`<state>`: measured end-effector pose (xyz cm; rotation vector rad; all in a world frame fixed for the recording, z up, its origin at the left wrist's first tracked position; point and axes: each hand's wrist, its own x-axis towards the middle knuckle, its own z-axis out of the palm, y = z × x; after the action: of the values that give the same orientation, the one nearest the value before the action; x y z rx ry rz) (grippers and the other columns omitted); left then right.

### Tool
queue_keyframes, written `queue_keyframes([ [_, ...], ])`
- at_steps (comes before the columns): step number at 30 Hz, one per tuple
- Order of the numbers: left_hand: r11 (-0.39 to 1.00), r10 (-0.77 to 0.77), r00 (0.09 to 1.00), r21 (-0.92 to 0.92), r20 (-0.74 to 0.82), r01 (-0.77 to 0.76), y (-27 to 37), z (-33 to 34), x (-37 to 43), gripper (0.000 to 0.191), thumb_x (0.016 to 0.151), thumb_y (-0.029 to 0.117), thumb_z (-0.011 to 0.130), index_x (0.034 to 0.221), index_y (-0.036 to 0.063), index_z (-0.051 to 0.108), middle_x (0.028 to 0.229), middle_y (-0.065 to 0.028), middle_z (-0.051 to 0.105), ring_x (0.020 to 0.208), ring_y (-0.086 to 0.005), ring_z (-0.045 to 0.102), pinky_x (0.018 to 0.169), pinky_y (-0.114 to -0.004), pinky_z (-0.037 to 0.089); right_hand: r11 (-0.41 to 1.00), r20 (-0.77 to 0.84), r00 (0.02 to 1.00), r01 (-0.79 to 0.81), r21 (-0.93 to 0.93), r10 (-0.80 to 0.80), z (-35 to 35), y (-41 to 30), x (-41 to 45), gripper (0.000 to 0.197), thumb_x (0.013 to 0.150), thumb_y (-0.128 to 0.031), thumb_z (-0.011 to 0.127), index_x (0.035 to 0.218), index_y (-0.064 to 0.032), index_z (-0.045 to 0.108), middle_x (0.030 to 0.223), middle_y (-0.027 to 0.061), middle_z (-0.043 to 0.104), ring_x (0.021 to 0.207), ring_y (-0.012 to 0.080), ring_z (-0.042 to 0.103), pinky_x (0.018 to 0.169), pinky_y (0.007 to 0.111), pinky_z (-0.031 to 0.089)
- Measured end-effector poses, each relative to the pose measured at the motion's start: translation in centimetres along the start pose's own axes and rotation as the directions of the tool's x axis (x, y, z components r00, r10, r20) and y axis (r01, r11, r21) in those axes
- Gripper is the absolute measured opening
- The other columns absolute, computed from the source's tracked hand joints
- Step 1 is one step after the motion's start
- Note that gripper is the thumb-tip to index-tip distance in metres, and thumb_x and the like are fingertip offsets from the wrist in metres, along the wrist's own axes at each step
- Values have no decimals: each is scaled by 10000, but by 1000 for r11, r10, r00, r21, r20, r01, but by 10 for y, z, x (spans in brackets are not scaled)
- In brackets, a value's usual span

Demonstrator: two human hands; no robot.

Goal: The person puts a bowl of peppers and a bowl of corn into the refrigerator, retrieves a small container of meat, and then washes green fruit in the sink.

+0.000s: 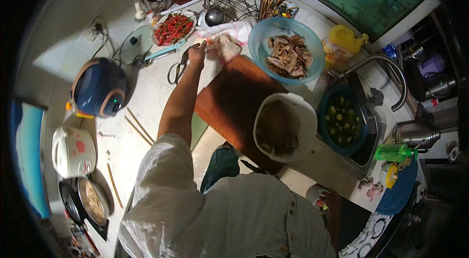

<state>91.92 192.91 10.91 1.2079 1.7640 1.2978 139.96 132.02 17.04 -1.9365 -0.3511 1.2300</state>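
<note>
My left hand (197, 54) reaches across the white counter, its fingers around dark-handled kitchen scissors (177, 72). The handle loops stick out on its left side. Just right of the fingers lies a crumpled, stained cloth (225, 47). Low at my right side, in shadow, my right hand (328, 196) is around a whitish object (315, 193) with a red and green patch. What that object is cannot be made out. Before me lies a reddish-brown wooden cutting board (220, 91). On its right part stands a white plastic tub (307, 126) with murky brown contents.
A blue plastic basin (256, 43) holds pieces of meat. Red chillies (174, 29) fill a plate. In the sink (373, 141) sits a tub of water with green pieces (342, 119). Rice cookers (99, 87) (75, 152), chopsticks (139, 126) and a pan (93, 199) line the left.
</note>
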Motion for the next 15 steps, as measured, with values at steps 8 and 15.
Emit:
queue_keyframes([
  [8, 864, 99, 994, -499, 37, -67, 47, 59, 73, 132, 676, 89, 658, 701, 65, 530, 598, 36, 474, 532, -83, 400, 487, -245, 353, 987, 9, 990, 143, -71, -142, 108, -85, -24, 295, 816, -200, 501, 1037, -5, 480, 873, 114, 567, 707, 170, 581, 614, 290, 476],
  [15, 773, 530, 805, -542, 267, -329, 174, 21, 56, 111, 769, 117, 571, 753, 23, 514, 634, 40, 448, 596, -49, 362, 545, -194, 321, 803, 150, 898, 438, -405, -415, 150, -172, 12, 278, 823, -155, 477, 1054, -1, 475, 912, 110, 567, 748, 180, 561, 664, 284, 452],
])
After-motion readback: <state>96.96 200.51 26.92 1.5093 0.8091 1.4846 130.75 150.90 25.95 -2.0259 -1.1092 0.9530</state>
